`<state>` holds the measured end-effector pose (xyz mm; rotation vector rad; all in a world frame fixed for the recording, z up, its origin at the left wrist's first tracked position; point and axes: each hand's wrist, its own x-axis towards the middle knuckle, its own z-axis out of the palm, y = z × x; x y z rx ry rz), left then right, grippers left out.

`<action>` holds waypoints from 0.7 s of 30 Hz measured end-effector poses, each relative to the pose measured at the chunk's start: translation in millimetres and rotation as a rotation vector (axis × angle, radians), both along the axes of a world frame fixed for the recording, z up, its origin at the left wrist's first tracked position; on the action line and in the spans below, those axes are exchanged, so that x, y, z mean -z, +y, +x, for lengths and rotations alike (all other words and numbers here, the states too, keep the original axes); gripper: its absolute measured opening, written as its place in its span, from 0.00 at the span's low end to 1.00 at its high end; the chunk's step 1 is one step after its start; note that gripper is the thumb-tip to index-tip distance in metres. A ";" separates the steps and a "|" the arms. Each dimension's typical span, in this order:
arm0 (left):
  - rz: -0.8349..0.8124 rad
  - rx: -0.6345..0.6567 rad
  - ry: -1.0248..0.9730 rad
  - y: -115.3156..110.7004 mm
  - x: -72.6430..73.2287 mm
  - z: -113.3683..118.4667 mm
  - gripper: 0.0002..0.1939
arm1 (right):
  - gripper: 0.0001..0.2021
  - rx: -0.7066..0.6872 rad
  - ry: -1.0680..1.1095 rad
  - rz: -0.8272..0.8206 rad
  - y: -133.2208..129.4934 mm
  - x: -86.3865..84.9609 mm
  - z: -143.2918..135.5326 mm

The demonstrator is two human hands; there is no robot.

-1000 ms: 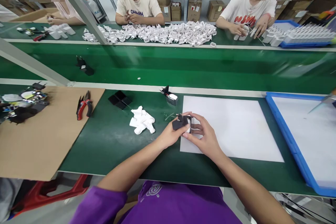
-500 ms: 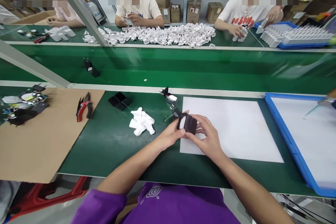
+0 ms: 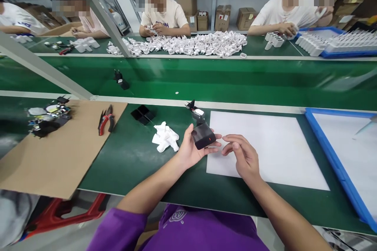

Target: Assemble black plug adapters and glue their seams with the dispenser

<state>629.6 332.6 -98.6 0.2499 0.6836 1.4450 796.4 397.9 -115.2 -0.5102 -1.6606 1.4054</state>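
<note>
Left hand (image 3: 190,151) cups black charger (image 3: 203,138), thumb and fingers pinching its sides, just above green table (image 3: 129,160) at white sheet (image 3: 265,149) edge. Right hand (image 3: 243,157) free, fingers loosely spread, just beside charger. Advice: keep charger level, steady grip, press square. Beyond: white parts (image 3: 165,141), black covers (image 3: 143,114), red pliers (image 3: 106,119) on cardboard (image 3: 53,160).

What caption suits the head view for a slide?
Left hand holds a black charger above the green bench; right hand hovers open beside it.
</note>
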 end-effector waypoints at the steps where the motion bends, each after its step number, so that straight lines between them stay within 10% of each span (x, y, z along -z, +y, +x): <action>1: -0.016 0.004 -0.020 0.2 -0.3 -0.5 0.31 | 0.15 0.014 -0.011 0.003 0.9 -0.1 0.0; 15: -0.105 -0.004 -0.048 1.1 0.0 -2.1 0.35 | 0.22 -0.004 -0.093 -0.020 7.1 5.6 -3.4; 21: -0.070 -0.121 0.764 -0.8 22.3 1.2 0.33 | 0.19 -0.050 -0.229 0.210 8.9 11.5 -5.5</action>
